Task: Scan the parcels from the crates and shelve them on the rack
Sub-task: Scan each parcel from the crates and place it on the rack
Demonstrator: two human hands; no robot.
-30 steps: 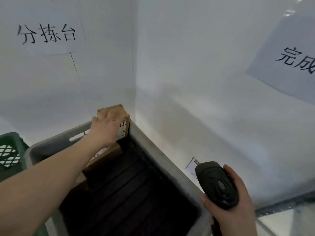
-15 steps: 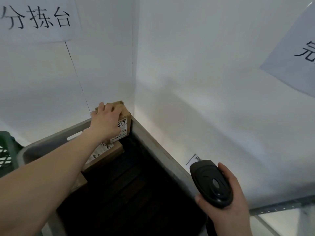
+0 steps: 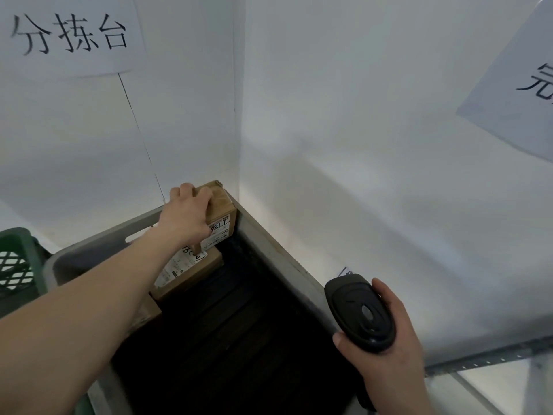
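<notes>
The left hand [image 3: 187,214] grips a small cardboard parcel [image 3: 221,214] from above, fingers curled over its top, in the far corner of the grey crate [image 3: 287,259]. The parcel (white label facing the camera) sits above a second parcel [image 3: 188,271], perhaps resting on it, though the wrist hides the contact. The right hand [image 3: 386,348] holds a black scanner [image 3: 360,313] beside the crate's right wall. A green crate [image 3: 18,265] stands at the left.
</notes>
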